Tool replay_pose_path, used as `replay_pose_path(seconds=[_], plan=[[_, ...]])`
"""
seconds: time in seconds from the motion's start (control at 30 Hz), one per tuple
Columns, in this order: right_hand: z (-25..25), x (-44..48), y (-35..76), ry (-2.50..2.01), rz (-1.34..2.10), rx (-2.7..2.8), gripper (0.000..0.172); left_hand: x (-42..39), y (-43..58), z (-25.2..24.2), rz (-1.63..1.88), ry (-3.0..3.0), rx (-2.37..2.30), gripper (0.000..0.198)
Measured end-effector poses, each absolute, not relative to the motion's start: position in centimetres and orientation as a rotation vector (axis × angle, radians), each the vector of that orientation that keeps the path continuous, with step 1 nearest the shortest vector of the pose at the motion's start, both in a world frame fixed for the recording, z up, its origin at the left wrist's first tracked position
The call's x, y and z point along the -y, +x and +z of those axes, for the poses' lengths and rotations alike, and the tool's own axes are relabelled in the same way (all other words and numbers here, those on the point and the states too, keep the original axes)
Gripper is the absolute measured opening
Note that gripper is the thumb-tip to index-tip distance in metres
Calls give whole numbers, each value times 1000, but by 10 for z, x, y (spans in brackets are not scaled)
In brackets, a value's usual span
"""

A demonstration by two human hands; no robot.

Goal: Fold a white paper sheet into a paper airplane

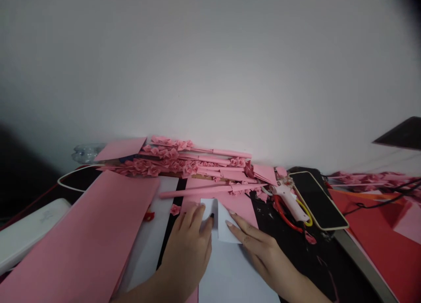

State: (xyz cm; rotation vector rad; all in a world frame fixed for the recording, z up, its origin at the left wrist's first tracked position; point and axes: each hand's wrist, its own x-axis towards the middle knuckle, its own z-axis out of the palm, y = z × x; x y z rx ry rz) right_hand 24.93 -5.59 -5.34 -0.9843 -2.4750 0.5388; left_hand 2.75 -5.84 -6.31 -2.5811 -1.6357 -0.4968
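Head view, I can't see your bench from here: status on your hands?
Left hand and right hand at small white paper, fingers on it. Pink paper rod just beyond, not touching. Glue gun off to the right.

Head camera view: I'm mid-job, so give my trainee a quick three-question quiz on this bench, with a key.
1. True or false: the hot glue gun lies beside the phone.
2. What lies between the left hand and the right hand? A a mug, B white paper, C a ruler.
3. Fill the gap: the paper flowers by the wall are ____.

Key: 1 true; 2 B; 3 pink.
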Motion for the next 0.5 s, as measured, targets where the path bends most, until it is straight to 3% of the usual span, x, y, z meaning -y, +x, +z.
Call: replay_pose_path(seconds=[0.5], plan=[[-47,58,244,-919,400,2663,52,57,27,-71,-450,-2504,1655,44]])
